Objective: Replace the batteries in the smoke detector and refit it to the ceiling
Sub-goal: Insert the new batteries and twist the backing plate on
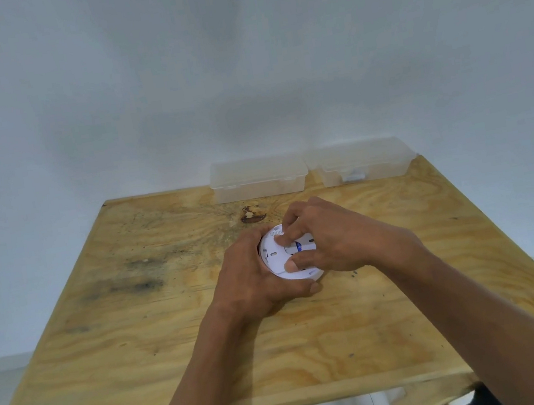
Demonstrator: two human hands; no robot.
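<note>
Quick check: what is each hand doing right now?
Left hand: grips the side of the round white plastic smoke detector.
Right hand: curled fingertips press on the detector's back.

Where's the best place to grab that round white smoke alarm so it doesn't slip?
Probably by its curved outer rim, coming from the side. The smoke detector is a flat round disc lying on the table, so the left hand wraps its left edge, leaving the back free for the right hand.
</note>
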